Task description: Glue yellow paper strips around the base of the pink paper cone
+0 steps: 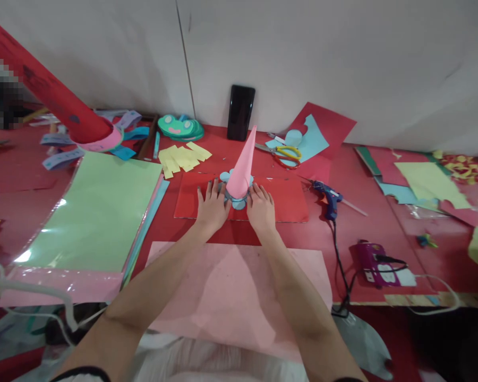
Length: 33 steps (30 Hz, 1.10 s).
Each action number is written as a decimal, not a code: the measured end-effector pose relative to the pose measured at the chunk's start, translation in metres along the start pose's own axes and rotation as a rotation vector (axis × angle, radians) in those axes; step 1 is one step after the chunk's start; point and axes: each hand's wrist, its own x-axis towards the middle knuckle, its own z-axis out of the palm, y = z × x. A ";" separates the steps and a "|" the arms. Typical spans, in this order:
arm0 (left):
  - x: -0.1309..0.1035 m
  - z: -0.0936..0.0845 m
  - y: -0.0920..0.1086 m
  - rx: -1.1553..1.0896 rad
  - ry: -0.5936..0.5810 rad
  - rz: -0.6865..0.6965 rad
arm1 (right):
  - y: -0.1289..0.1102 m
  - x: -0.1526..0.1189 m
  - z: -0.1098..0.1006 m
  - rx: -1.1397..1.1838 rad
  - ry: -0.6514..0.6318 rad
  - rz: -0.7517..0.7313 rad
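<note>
A pink paper cone (241,178) is standing point-up on blue paper petals (239,204), its tip leaning slightly right. The petals are lying on a red board (289,201) near the middle of the bench (165,215). The left hand (213,209) is touching the petals' left side with its fingers open and spread, some resting on the board. The right hand (262,209) is touching the right side, its fingers open but held closer together. Neither hand is closing around the cone.

Nearer the person, a large pink sheet (223,286) is lying under the forearms. Beyond the board, yellow paper strips (183,159) are overlapping near a stack of green paper shapes (180,128), while a black phone (241,112) is leaning against the wall (302,48). Scissors (289,154) with yellow and red handles are lying partly over cut blue paper (314,140), with red paper behind.

Right of the board, a blue glue gun (330,199) is resting with a clear stick protruding; its black cord is running toward a purple power strip (376,262). Farther right, coloured sheets (426,178) are overlapping. On the left, a glossy packet of green paper (99,212) is lying below a red tube (63,95) that is slanting across the corner, a pink band around its lower end.
</note>
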 end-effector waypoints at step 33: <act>0.004 0.002 -0.006 -0.060 0.073 0.018 | 0.001 -0.007 -0.004 -0.010 0.069 -0.018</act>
